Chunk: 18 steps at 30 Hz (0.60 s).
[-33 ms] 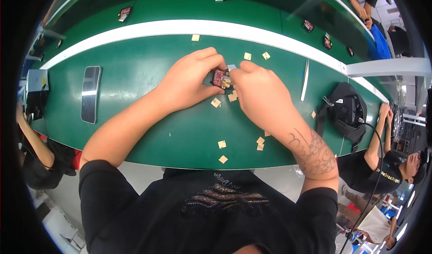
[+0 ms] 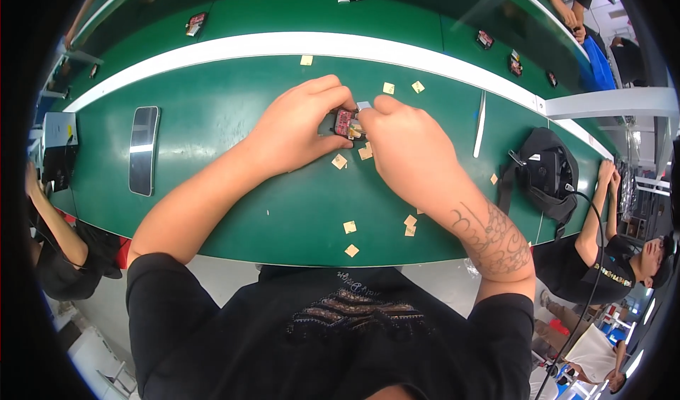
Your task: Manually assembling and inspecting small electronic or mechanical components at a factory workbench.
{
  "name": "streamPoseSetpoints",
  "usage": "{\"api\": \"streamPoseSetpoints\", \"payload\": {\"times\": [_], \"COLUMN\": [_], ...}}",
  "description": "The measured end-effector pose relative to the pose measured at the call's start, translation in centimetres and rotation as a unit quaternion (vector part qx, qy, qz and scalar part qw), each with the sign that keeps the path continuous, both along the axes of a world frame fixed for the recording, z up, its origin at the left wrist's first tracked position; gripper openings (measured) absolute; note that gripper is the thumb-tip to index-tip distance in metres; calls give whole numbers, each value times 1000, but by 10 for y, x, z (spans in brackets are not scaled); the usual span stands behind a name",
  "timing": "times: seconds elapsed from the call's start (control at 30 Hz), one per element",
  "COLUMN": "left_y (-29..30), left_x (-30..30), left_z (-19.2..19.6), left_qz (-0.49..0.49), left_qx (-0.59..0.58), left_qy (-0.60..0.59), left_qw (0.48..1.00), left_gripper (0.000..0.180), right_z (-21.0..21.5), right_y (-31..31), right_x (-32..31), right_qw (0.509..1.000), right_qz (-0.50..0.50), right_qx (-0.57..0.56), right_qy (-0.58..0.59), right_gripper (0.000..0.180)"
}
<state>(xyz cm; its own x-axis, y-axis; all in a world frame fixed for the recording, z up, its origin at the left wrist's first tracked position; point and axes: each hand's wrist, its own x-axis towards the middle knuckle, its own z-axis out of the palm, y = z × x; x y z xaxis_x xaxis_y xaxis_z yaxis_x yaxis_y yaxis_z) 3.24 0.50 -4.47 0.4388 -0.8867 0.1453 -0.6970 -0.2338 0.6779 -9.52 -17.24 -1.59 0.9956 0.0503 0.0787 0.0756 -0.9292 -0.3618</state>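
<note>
Near the middle of the green bench lies a small electronic device (image 2: 346, 123) with a red circuit board, a dark frame and a pale, yellowish part on its right. My left hand (image 2: 301, 120) is closed on it, fingers along its far edge and thumb at its near edge. My right hand (image 2: 407, 134) presses against its right side with curled fingers; whatever those fingertips pinch is hidden. A light grey flat piece (image 2: 364, 106) shows at the right fingertips. Just nearer, a small cream square sticker (image 2: 340, 161) lies on the bench, with others around.
A phone-like dark slab (image 2: 144, 150) lies at left. White tweezers-like strip (image 2: 480, 125) and a black strapped bag (image 2: 540, 170) with a cable are at right. Beyond the white rail (image 2: 283, 44), similar devices (image 2: 196, 24) rest on green surface. Other people sit at both sides.
</note>
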Motion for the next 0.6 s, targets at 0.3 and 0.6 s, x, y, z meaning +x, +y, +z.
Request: {"api": "streamPoseSetpoints", "payload": {"times": [0.3, 0.6], "left_y": [-2, 7], "left_x": [-2, -5], "left_z": [-6, -3], "left_qz": [-1, 25], "left_qx": [-21, -3], "left_qy": [-1, 16], "left_qw": [1000, 1000], "left_gripper": [49, 48], "right_z": [-27, 11], "right_y": [-11, -64], "right_x": [-15, -1], "right_qw": [987, 941], "right_qz": [-43, -156], "right_qx": [152, 213], "right_qy": [-30, -210], "right_gripper": [10, 9]}}
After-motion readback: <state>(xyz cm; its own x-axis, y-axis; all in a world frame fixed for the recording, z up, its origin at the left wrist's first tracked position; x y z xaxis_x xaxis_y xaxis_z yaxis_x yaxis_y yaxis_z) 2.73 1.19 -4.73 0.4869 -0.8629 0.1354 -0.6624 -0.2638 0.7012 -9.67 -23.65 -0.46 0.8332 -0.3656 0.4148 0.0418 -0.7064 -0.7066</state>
